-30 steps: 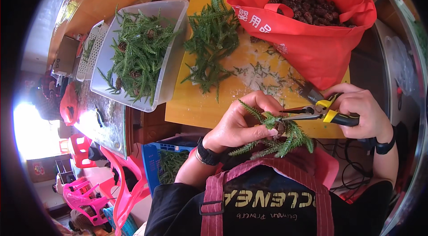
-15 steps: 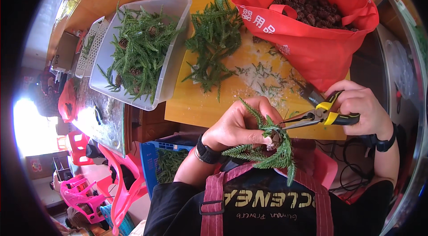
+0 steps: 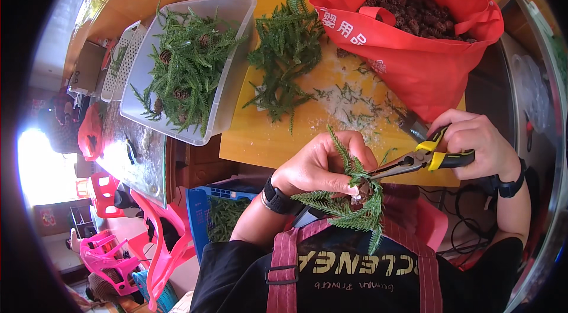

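Gripping a bundle of green sprigs [image 3: 346, 206] low in front of the apron, the left hand [image 3: 322, 165] has its fingers curled shut around the stems, with a small brown cone [image 3: 362, 190] tucked among them. The right hand [image 3: 476, 144] is closed on the yellow-and-black handles of the pliers [image 3: 423, 162], whose nose points left and meets the bundle just beside the cone. Compared with half a second ago, the bundle sits at much the same spot below the tabletop's near edge, but the sprigs have turned: more of them now fan down and to the left, and one upright tip rises past the left fingers. The pliers keep roughly their earlier line.

The sprigs are needle-leaved, bright green and feathery, splaying in several directions from the pinched point.

Beyond the hands, the yellow tabletop [image 3: 260, 135] carries scattered green trimmings and a loose heap of sprigs [image 3: 287, 55]. To its right stands a red bag [image 3: 414, 70], open and filled with brown cones. To the left lies a clear plastic bin [image 3: 228, 76] holding finished sprigs with cones. Pink plastic chairs [image 3: 118, 248] stand lower left.
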`<state>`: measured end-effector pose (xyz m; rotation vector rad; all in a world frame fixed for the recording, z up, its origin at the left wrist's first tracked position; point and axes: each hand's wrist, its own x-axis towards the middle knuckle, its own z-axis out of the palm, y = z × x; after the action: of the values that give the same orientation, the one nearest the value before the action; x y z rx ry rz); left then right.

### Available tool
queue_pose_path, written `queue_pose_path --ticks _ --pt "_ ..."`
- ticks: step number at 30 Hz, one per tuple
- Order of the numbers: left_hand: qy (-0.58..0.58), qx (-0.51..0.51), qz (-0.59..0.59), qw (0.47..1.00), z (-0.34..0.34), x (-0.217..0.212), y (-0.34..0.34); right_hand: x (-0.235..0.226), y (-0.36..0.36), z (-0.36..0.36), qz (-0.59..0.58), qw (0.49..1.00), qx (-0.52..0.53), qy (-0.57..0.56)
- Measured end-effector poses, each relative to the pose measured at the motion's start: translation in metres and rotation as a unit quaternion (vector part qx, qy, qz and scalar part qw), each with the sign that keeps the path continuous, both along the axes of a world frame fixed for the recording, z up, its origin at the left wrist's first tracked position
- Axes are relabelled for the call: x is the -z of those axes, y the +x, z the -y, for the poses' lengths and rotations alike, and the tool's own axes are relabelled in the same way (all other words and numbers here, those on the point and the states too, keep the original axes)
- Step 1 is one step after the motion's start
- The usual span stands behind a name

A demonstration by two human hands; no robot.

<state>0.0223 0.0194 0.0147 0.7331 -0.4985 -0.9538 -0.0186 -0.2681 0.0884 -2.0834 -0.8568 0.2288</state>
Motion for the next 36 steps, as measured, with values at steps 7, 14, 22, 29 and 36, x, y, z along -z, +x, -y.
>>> queue_pose_path --ticks 7,14,22,29,36 --pt "-0.004 0.005 0.006 1.000 0.000 -0.003 -0.001 -0.005 -0.004 -0.005 0.019 1.000 0.007 -0.014" --pt "0.000 -0.011 0.026 1.000 0.001 -0.006 0.001 -0.006 -0.011 -0.004 0.047 0.998 0.024 -0.044" --pt "0.019 -0.108 0.081 0.991 0.006 -0.012 -0.001 -0.002 -0.031 -0.011 0.058 0.988 0.130 -0.053" --pt "0.049 -0.243 0.261 0.933 0.009 -0.014 -0.005 -0.006 -0.043 -0.025 0.079 0.978 0.186 -0.045" --pt "0.161 -0.414 0.585 0.678 0.017 -0.033 -0.010 -0.010 -0.060 -0.042 0.088 0.958 0.261 -0.080"
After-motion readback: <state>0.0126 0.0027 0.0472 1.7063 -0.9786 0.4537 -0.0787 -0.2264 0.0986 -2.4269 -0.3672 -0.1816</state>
